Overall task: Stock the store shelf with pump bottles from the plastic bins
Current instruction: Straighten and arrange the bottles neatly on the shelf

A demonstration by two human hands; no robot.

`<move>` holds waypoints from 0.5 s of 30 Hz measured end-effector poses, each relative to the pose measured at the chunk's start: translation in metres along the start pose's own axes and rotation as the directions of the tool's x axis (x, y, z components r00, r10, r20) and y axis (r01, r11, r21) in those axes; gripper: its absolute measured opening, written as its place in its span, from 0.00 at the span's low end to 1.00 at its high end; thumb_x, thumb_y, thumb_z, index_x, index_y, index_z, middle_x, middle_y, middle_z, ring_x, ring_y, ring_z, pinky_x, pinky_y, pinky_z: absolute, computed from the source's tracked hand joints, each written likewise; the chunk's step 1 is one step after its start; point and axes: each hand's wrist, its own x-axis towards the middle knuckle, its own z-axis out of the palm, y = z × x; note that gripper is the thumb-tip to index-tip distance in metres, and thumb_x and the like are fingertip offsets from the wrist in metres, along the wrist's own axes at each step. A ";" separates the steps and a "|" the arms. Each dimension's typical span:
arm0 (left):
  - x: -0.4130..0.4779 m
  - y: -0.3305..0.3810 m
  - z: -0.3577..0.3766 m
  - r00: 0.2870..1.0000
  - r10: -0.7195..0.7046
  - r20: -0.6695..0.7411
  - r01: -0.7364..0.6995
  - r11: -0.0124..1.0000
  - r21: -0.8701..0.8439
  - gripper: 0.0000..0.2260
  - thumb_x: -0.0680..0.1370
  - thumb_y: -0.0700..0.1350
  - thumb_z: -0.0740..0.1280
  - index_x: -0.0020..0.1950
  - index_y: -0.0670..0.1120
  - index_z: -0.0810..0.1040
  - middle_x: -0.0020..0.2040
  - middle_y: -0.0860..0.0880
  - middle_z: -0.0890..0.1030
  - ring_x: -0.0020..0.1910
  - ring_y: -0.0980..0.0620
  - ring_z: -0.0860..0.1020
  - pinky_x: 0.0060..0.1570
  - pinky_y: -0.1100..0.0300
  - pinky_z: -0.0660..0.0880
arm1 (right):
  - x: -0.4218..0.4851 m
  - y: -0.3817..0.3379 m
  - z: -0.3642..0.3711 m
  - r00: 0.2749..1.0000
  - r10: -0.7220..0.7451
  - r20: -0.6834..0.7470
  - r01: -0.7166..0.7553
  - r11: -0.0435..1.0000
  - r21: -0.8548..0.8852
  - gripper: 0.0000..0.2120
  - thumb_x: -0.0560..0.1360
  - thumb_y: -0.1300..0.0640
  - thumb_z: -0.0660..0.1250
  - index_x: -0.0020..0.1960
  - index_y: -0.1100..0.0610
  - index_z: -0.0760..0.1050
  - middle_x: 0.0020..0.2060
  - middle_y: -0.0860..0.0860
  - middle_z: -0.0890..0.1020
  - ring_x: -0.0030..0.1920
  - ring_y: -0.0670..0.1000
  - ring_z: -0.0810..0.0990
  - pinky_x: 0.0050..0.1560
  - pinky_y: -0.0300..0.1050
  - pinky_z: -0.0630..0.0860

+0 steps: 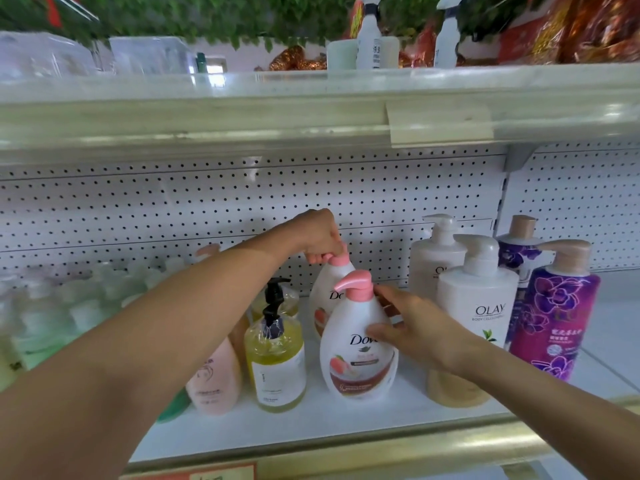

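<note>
Our left grip (320, 237) is closed over the pink pump head of the rear Dove bottle (327, 296), fingers curled down on it, with the nozzle poking out towards nine o'clock. That bottle stands upright on the shelf (311, 431), close to the pegboard back (173, 202), at twelve o'clock of the front Dove bottle (358, 358) and partly hidden by it. Our right grip (415, 327) wraps the front Dove bottle from its three o'clock side, thumb across the label and fingers round the shoulder below the pump. This bottle also stands upright, nearer the shelf's front edge. Just at its nine o'clock we see a yellow bottle with a black pump (277, 362), and further that way a pale pink bottle (214, 382). At three o'clock stands a white Olay bottle (478, 299) with a second white one (436, 258) behind it, then a purple flowered bottle (554, 313). A beige bottle (450, 389) sits partly under our right forearm. On the upper shelf, towards one o'clock, stand two white spray bottles (369, 32).
</note>
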 end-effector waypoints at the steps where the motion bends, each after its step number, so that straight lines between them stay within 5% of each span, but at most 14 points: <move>1: 0.000 0.000 0.001 1.000 -0.001 -0.001 0.001 1.000 0.006 0.09 0.74 0.42 0.70 0.51 0.40 0.84 0.41 0.42 0.86 0.29 0.52 0.80 0.32 0.64 0.77 | 0.000 0.001 0.001 1.000 0.006 0.002 -0.006 1.000 -0.005 0.23 0.72 0.49 0.70 0.65 0.46 0.70 0.53 0.44 0.81 0.52 0.47 0.79 0.54 0.50 0.78; 6: -0.019 0.002 -0.001 0.989 0.072 -0.126 -0.059 0.993 0.100 0.13 0.79 0.51 0.64 0.59 0.46 0.79 0.58 0.44 0.82 0.51 0.47 0.80 0.48 0.59 0.72 | -0.006 0.009 0.009 0.999 0.038 0.027 -0.038 0.999 -0.003 0.25 0.73 0.52 0.70 0.68 0.46 0.67 0.56 0.45 0.80 0.54 0.47 0.79 0.57 0.47 0.76; 8: -0.042 0.004 0.001 0.962 0.129 -0.242 -0.150 0.986 -0.073 0.13 0.81 0.53 0.61 0.60 0.51 0.79 0.59 0.49 0.81 0.54 0.50 0.78 0.50 0.59 0.71 | -0.013 0.016 0.014 0.998 0.053 0.016 -0.054 0.998 0.024 0.24 0.73 0.53 0.69 0.67 0.45 0.67 0.56 0.45 0.81 0.54 0.47 0.79 0.57 0.47 0.76; 11: -0.087 0.005 0.022 0.972 0.172 -0.160 -0.225 0.877 -0.424 0.17 0.75 0.64 0.62 0.60 0.62 0.79 0.60 0.59 0.80 0.59 0.57 0.78 0.59 0.57 0.75 | -0.023 0.023 0.026 0.998 0.061 0.005 -0.062 0.993 0.100 0.28 0.75 0.55 0.68 0.70 0.44 0.62 0.57 0.48 0.80 0.56 0.50 0.80 0.58 0.51 0.77; 13: -0.107 0.006 0.038 0.967 0.233 -0.102 -0.254 0.877 -0.408 0.18 0.71 0.66 0.65 0.60 0.67 0.77 0.65 0.63 0.76 0.67 0.59 0.73 0.60 0.58 0.75 | -0.027 0.027 0.033 0.997 0.078 -0.022 -0.075 0.989 0.125 0.29 0.75 0.55 0.68 0.71 0.42 0.59 0.58 0.49 0.80 0.56 0.51 0.79 0.59 0.53 0.76; 15: -0.109 0.006 0.044 0.969 0.213 -0.128 -0.247 0.877 -0.413 0.14 0.76 0.57 0.69 0.62 0.61 0.79 0.65 0.58 0.78 0.63 0.55 0.77 0.58 0.53 0.78 | -0.026 0.029 0.038 0.995 0.092 -0.046 -0.085 0.988 0.131 0.29 0.76 0.54 0.67 0.72 0.41 0.58 0.59 0.50 0.79 0.57 0.53 0.79 0.59 0.53 0.76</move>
